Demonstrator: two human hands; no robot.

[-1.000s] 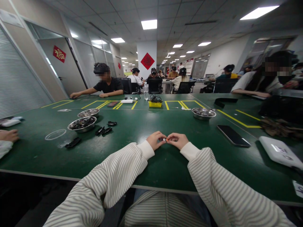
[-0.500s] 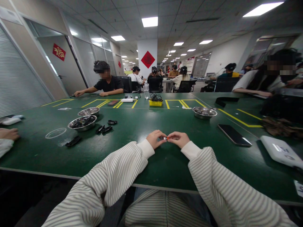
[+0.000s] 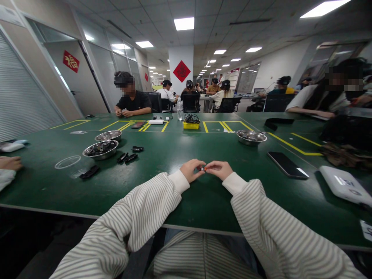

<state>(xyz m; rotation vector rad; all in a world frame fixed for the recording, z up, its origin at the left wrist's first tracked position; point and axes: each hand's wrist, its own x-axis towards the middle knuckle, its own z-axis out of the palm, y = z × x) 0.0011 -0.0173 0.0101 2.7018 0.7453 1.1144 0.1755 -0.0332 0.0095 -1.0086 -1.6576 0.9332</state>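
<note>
My left hand (image 3: 192,169) and my right hand (image 3: 220,169) meet above the green table (image 3: 186,201), close to its front edge. Between their fingertips is a small part (image 3: 204,169) with a white or metallic bit and an orange-red bit. Both hands are closed in a pinch on it, left fingers on one end and right fingers on the orange end. It is too small for me to tell its kind, and the fingers cover most of it. To the left lie several black plastic pieces (image 3: 131,158), apart from my hands.
Metal bowls with small parts stand left (image 3: 100,155) and right (image 3: 251,142). A clear plastic cup (image 3: 76,170) lies left. A phone (image 3: 287,164) and a white device (image 3: 345,185) lie right. A yellow tray (image 3: 191,125) holds black cable. A co-worker (image 3: 132,99) sits across.
My hands stay in nearly the same place, with the small part slightly turned between the fingers. The co-worker across has drawn an outstretched arm back, bringing both hands together.
</note>
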